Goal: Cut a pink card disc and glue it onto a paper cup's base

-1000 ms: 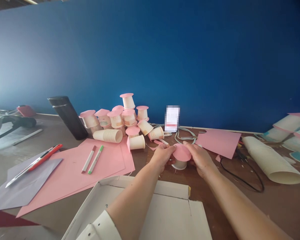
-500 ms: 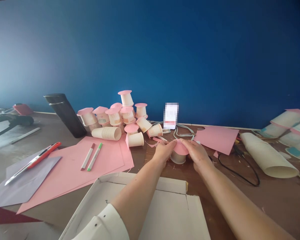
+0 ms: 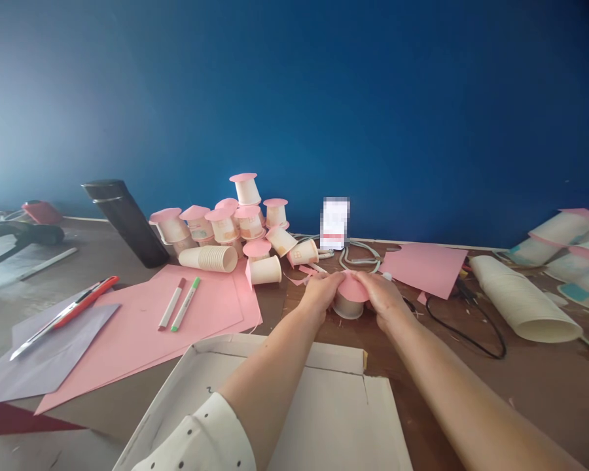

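An upturned white paper cup (image 3: 347, 306) stands on the brown table with a pink paper disc (image 3: 352, 288) on top of it. My left hand (image 3: 320, 294) grips the disc's left side with curled fingers. My right hand (image 3: 383, 296) pinches the right side. Both thumbs press on the pink paper. Behind them lies a heap of similar cups with pink tops (image 3: 226, 222).
A white cardboard box (image 3: 334, 412) lies just in front of me. Pink sheets (image 3: 142, 327) with two markers (image 3: 179, 304), a red cutter (image 3: 66, 314) and a black flask (image 3: 122, 219) are to the left. Another pink sheet (image 3: 425, 267), a black cable (image 3: 464, 324) and rolled paper (image 3: 523, 297) lie right.
Both hands with the cup and disc have stayed almost in place; the view has shifted a little, and the fingers have closed tighter on the disc.
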A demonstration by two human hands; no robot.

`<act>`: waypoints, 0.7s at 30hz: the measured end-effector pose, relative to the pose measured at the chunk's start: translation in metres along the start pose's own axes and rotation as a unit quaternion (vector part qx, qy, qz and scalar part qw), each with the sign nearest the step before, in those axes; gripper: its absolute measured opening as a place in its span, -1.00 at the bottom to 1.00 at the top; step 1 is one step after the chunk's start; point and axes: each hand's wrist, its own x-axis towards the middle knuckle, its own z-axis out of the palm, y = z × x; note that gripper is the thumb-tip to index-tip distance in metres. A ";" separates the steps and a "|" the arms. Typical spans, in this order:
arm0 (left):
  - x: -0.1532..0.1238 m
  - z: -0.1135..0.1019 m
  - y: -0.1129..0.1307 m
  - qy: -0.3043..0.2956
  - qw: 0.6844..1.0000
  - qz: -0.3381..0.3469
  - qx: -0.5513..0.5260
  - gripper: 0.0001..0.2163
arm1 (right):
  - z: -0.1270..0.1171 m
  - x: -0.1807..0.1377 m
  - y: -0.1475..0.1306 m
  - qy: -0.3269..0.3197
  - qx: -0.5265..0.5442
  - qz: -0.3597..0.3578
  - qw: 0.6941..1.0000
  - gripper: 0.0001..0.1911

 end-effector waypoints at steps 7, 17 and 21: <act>0.005 -0.001 -0.003 -0.014 1.000 0.007 0.005 -0.77 | -0.001 0.004 0.002 -0.002 -0.013 -0.005 1.000 -0.71; 0.009 -0.002 -0.007 -0.025 0.999 0.024 0.002 -0.70 | 0.003 0.001 -0.001 -0.016 -0.012 -0.027 0.999 -0.69; 0.008 -0.001 -0.006 -0.024 0.999 0.023 -0.005 -0.71 | 0.004 -0.001 -0.004 -0.049 -0.005 -0.026 0.998 -0.68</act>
